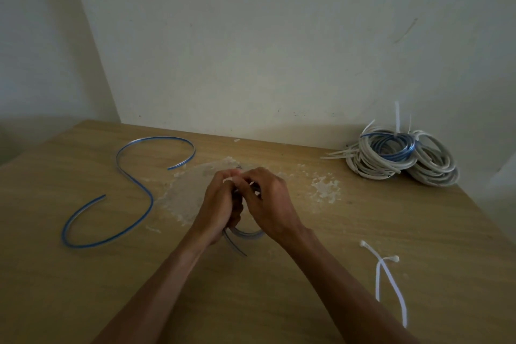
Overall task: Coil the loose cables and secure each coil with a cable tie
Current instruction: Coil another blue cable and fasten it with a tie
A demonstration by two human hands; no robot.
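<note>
Both hands meet mid-worktop [83, 282]. The left hand [220, 205] has its grip curled round a small coil [247, 233] of glossy, blue-edged flat cable, and the right hand [269, 201] pinches a thin white tie [228, 181] at its top. A loose S-shaped cable [134, 179] lies flat on the left, well apart. Tied coils [396, 156] are heaped by the back-right edge, and two spare ties [388, 274] cross near the right edge. There's a flaky white patch [325, 190] around the hands.

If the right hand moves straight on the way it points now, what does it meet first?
The left hand: the right hand points toward it over the small coil, and the two seem to touch around a white cable tie.
</note>
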